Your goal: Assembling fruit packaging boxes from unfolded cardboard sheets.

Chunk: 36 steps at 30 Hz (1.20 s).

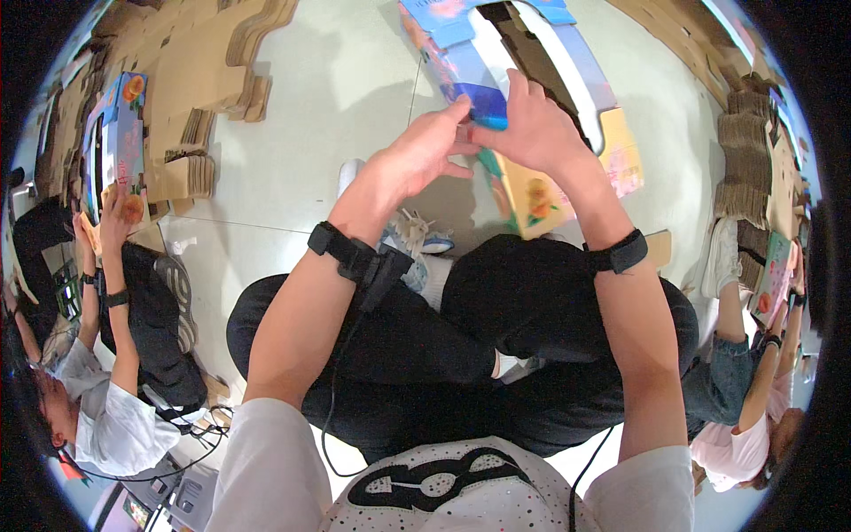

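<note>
A colourful printed cardboard box (541, 66), blue and yellow with fruit pictures, stands half folded on the floor in front of my crossed legs. My left hand (417, 151) pinches the box's near blue flap from the left. My right hand (532, 124) presses on the same flap from the right, fingers spread over it. Both wrists wear black bands, the left one with a cable. The box's open top shows brown inner card.
Stacks of flat brown cardboard (191, 80) lie at the upper left and along the right edge (749, 151). A person at the left (115, 293) holds another printed box (115, 142). Another person sits at the right (753, 372). A white shoe (417, 235) is near my knee.
</note>
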Motion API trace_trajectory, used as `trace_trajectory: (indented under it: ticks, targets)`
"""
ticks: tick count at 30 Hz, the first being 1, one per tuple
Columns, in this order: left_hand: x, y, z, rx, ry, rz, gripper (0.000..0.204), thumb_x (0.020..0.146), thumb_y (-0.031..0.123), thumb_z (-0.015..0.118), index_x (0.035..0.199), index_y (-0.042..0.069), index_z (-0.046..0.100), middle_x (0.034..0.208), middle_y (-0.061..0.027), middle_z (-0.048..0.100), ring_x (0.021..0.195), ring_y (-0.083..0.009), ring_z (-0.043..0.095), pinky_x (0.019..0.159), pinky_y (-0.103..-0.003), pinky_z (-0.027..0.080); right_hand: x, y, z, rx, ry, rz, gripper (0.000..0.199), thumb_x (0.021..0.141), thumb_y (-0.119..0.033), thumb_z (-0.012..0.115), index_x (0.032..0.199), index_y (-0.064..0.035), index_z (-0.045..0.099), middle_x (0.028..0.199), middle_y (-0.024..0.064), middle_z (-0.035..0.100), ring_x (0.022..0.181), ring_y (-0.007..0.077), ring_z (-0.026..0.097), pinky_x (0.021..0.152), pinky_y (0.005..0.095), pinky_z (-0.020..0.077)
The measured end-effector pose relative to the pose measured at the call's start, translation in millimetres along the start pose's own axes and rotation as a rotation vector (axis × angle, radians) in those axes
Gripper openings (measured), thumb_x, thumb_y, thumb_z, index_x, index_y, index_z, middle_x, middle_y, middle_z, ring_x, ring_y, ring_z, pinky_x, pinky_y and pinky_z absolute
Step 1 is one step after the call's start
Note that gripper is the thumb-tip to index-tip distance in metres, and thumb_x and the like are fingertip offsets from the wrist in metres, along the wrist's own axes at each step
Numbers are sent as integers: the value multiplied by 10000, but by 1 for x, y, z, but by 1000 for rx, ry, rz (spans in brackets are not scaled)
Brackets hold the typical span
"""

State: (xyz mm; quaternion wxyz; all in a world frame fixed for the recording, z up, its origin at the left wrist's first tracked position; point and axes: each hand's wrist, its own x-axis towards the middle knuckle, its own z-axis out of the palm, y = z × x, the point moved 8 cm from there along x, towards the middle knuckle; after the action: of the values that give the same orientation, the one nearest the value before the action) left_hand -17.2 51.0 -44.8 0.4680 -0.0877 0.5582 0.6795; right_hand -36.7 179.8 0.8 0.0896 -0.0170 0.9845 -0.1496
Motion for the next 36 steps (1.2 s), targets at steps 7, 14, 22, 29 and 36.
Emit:
trace_trajectory:
  ticks: [7, 14, 22, 29, 36]
  targets:
    - [-1, 22, -40, 262, 361, 244, 736, 980, 531, 466, 1439, -38, 379, 1434, -168, 457, 1319, -304, 440, 1073, -485, 376, -1, 11, 2, -257, -60, 36, 1140, 618, -301, 872, 1498, -2, 212, 1302, 283, 482, 1143, 460, 550, 951, 498, 502]
    - [-24, 43, -69, -119, 617, 332, 722, 948, 403, 513, 1465, -62, 319, 1488, -204, 386, 1335, -327, 422, 1076, -440, 366, -2, 25, -24, -343, -76, -176, 1101, 583, -217, 868, 1499, -53, 279, 1375, 203, 504, 1274, 397, 497, 1080, 665, 333]
    - [-38, 62, -98, -58, 828, 435, 850, 905, 368, 526, 1463, -161, 162, 1475, -290, 346, 1369, -357, 384, 1105, -398, 322, 5, 12, 7, -273, -39, -122, 1055, 600, -305, 874, 1469, -62, 327, 1239, 218, 558, 1169, 396, 559, 1041, 544, 419]
    - [-71, 94, -67, 171, 758, 550, 893, 870, 400, 596, 1497, -101, 205, 1464, -289, 387, 1322, -352, 454, 1068, -401, 387, -15, 13, -63, 63, -202, -325, 977, 503, -229, 864, 1368, -41, 451, 1178, 218, 604, 1121, 382, 578, 973, 396, 468]
    - [-79, 109, -52, 479, 523, 500, 874, 835, 448, 670, 1466, -66, 351, 1399, -243, 516, 1323, -323, 473, 1114, -378, 339, -32, 19, -67, 6, -569, -154, 893, 467, -207, 845, 1288, -58, 524, 1104, 137, 659, 1048, 280, 616, 928, 331, 458]
